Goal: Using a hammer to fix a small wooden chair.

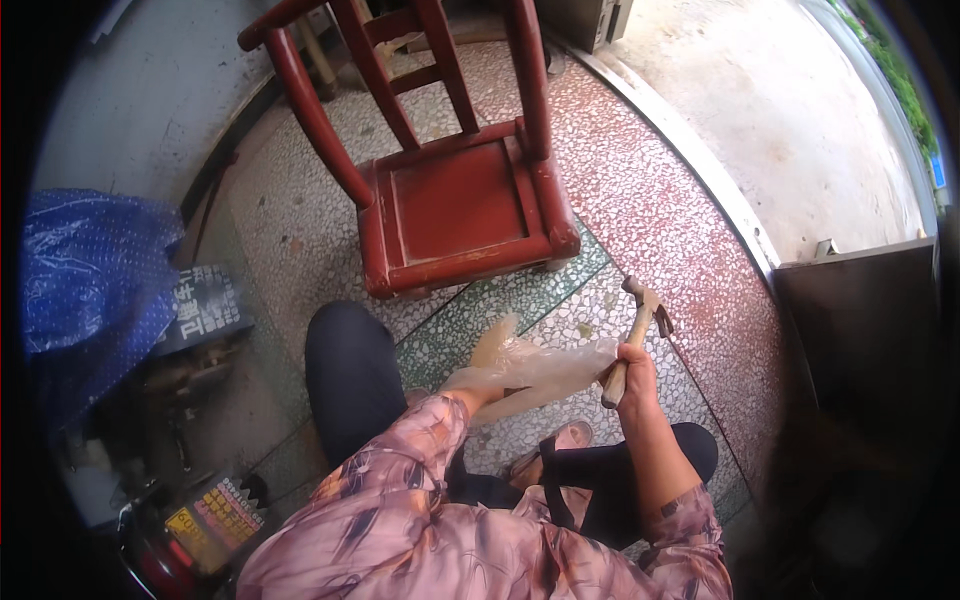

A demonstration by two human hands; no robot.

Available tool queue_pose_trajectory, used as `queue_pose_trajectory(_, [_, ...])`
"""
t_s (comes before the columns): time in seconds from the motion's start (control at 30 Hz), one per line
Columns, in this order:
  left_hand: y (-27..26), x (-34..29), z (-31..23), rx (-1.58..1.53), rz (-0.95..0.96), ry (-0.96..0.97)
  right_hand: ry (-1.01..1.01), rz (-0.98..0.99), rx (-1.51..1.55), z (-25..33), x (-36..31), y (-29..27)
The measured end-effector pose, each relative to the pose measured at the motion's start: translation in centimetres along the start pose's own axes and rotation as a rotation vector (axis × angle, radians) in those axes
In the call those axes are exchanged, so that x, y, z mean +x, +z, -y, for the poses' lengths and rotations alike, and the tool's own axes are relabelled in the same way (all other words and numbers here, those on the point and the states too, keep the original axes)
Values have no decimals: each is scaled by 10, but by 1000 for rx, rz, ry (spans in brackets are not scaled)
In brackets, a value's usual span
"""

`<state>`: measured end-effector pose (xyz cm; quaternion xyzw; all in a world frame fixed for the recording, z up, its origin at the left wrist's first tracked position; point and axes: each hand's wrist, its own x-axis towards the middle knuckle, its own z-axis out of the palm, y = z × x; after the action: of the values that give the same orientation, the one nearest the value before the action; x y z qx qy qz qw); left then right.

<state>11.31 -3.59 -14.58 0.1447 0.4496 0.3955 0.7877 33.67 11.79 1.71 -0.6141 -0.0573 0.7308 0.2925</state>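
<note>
A claw hammer (640,318) with a wooden handle is in my right hand (638,378), its metal head pointing up and away from me. The same hand's fingers meet the right end of a translucent plastic bag (560,370), which stretches across to my left side. My left hand (487,394) reaches in at the bag's left end; plastic covers its fingers, so their pose is unclear. A yellowish patch shows through the bag there. Beyond my hands stands a red wooden chair (460,210), its seat bare and its paint worn along the edges.
My bent knees flank the work above a speckled terrazzo floor (620,190). At the left lie a blue patterned plastic sheet (95,270) and a dark printed panel (208,305). A yellow-labelled item (215,520) sits lower left. A dark box-like piece (850,310) stands right, beside a doorway sill (690,150).
</note>
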Motion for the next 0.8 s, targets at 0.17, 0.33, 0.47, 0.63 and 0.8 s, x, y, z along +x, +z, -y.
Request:
queue_pose_trajectory(0.17, [-6,52,-14,-343,-34,-116,67,55,-88,-13,-2,-2])
queue_pose_trajectory(0.33, [31,50,-50,-559,-102,-217,117,44,-97,-20,15,-43])
queue_pose_trajectory(0.47, [-10,50,-19,-134,-58,115,143,66,-124,-23,11,-25])
queue_pose_trajectory(0.63, [-1,65,-34,-385,18,-89,128,85,-79,-21,15,-36])
queue_pose_trajectory(0.8, [40,39,-70,670,-150,415,107,5,-39,-13,9,-46])
